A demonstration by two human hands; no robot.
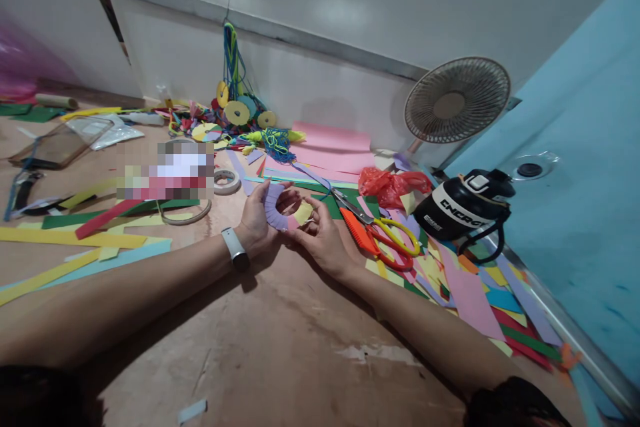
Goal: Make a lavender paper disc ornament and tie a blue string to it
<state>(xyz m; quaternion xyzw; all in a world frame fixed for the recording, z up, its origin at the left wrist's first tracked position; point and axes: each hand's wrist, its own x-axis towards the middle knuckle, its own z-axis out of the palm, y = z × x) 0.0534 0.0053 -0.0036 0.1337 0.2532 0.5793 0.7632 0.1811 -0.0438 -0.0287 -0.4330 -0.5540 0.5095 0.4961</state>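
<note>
1. The left hand (257, 220) grips a curled purple paper strip (274, 208) between thumb and fingers; the strip stands on its edge and bends like an arc, open toward the right hand.
2. The right hand (323, 240) is just beside it, fingertips pinching the lower end of the same strip, next to a small yellow paper piece (303, 213) inside the curve.
3. So the strip lies between both hands, above the wooden floor (280, 340); the left hand carries most of it.
4. To the right of the right hand, near it, lie the scissors (385, 235) with yellow and red handles, blades pointing toward the hands.
5. Farther right is a black bottle (463, 205), and behind it a small fan (456, 101).
</note>
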